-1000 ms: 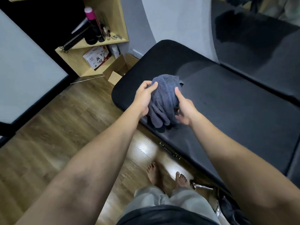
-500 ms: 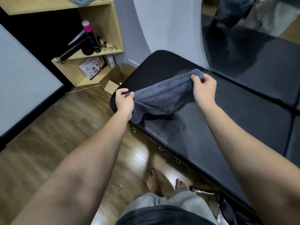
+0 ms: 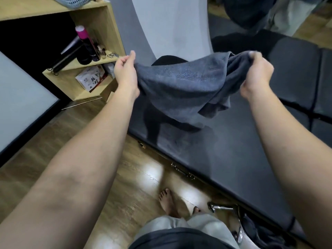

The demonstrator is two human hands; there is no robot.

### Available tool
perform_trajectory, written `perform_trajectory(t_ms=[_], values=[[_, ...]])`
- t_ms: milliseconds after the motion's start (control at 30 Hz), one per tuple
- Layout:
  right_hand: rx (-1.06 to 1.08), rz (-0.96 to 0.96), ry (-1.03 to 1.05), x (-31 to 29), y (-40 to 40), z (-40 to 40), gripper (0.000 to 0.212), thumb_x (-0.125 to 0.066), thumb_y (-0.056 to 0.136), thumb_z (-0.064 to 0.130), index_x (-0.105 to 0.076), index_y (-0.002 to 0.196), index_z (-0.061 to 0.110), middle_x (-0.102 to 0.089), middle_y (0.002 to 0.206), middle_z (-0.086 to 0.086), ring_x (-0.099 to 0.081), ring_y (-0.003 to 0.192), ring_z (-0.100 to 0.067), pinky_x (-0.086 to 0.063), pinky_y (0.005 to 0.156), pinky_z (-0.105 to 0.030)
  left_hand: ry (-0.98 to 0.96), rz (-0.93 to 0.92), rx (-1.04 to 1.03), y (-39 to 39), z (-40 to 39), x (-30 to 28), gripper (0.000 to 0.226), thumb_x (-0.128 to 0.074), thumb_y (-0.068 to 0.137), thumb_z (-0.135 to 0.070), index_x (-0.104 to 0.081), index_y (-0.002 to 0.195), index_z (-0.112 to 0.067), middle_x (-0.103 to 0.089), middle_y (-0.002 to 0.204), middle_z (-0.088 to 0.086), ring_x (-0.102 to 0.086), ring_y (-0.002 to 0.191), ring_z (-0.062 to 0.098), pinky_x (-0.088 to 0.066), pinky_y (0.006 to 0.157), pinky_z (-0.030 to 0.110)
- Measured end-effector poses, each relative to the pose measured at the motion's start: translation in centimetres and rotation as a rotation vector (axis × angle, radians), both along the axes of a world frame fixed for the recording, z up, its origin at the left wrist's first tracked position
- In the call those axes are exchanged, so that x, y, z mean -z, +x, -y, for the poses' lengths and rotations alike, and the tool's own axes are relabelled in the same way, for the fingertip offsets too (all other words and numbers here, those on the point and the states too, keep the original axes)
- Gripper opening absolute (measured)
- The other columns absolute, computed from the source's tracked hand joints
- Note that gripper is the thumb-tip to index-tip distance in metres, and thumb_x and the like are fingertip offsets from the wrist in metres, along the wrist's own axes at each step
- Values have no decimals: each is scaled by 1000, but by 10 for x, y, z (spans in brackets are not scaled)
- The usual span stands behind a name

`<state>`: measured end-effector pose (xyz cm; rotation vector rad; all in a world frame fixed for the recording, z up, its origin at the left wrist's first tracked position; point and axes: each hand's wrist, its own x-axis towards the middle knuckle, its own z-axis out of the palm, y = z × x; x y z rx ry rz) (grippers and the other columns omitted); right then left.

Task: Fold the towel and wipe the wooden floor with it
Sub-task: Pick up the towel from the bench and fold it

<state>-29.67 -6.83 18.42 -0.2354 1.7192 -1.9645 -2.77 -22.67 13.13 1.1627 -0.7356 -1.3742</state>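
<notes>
I hold the grey towel [image 3: 183, 83] stretched between my two hands above the black padded bench [image 3: 233, 150], clear of its surface. Its long axis runs side to side across my view, from my left hand [image 3: 125, 72] to my right hand [image 3: 256, 74], and the loose lower edge sags down toward the bench, lowest right of the middle. My left thumb and fingers are pinched on the towel's left corner; my right hand is closed in a fist around the other end, where the cloth is bunched and twisted (its corner is buried in my grip, so I cannot make it out). The right-hand part hangs in folds that hide how many layers there are. Below me lies the wooden floor [image 3: 53, 141], with my bare feet [image 3: 168, 202] partly cut off by my shorts. A wooden shelf [image 3: 100, 24] stands at the far left.
</notes>
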Motion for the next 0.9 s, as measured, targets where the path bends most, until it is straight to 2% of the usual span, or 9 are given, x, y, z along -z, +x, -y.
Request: perform_trajectory(t_ms=[133,200,267,333,400,500,567,733,900], values=[[-159,-160,351,43,-30,-27,9,-61,87,18,-62,81,13,-57,75,-7,-55,72,-17,-44,56,-25,446,609,472,20,-29,52,32,-75,85,-43,-71,101,-15,-74,102,7,-70,94,29,-59,76,44],[-225,-281,522,81,-42,-49,5,-61,88,14,-64,88,11,-53,74,-7,-50,76,-17,-40,53,-20,605,922,863,26,-53,84,34,-79,82,-31,-68,107,-11,-72,107,11,-68,98,35,-58,82,50],[-232,-342,730,118,-54,-72,13,-60,89,15,-71,95,10,-64,89,-8,-60,90,-20,-49,73,-22,653,1119,1100,26,-79,105,23,-74,83,-21,-68,101,-9,-69,106,13,-68,93,34,-58,83,49],[-230,-405,1071,143,-59,-95,23,-59,90,23,-67,112,22,-59,126,-10,-53,121,-33,-41,105,-39,762,1103,1149,25,-99,116,21,-66,81,-26,-70,91,-7,-69,98,13,-67,83,29,-57,77,37],[-287,-524,1264,157,-55,-110,26,-58,89,26,-61,115,22,-50,136,-14,-44,128,-40,-32,109,-46,847,1055,1189,22,-110,120,29,-68,72,-28,-71,92,-8,-73,92,10,-69,87,29,-55,80,34],[-571,-490,1147,173,-37,-110,23,-58,94,29,-65,86,8,-67,99,-23,-64,93,-37,-47,74,-33,907,993,1256,18,-110,117,54,-77,64,-40,-70,106,-7,-77,99,11,-72,100,33,-55,91,40],[-802,-248,1117,183,-16,-109,40,-55,99,38,-61,74,8,-64,71,-15,-60,59,-28,-39,53,-25,923,950,1244,14,-108,114,64,-76,74,-58,-68,113,-8,-77,100,13,-71,102,32,-55,87,42],[-911,9,1184,218,24,-114,36,-65,94,44,-56,84,11,-60,79,-8,-50,53,-23,-47,54,-27,861,717,1251,2,-110,98,43,-62,95,-39,-64,127,-10,-75,109,15,-71,100,30,-57,88,40],[-620,414,815,228,43,-104,28,-70,92,40,-58,94,15,-57,82,-5,-44,52,-17,-43,54,-28,700,413,1247,-13,-112,82,42,-58,85,-7,-62,125,-18,-72,113,10,-72,94,25,-59,79,37]])
